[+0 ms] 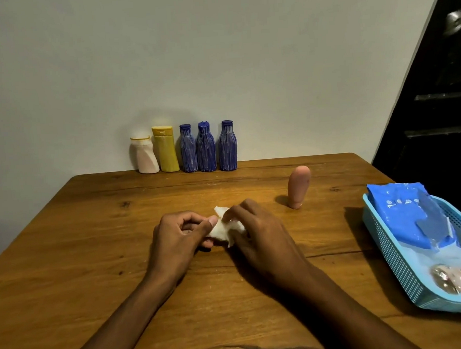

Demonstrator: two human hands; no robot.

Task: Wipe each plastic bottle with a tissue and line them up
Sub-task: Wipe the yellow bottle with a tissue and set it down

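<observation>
Grainy wooden table, hands pinching crumpled tissue

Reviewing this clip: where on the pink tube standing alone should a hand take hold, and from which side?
Probably around the middle of the pink tube, from its right side with the right hand: it stands upright on its narrow cap end, apart from everything, rounded top leaning slightly right.
</observation>
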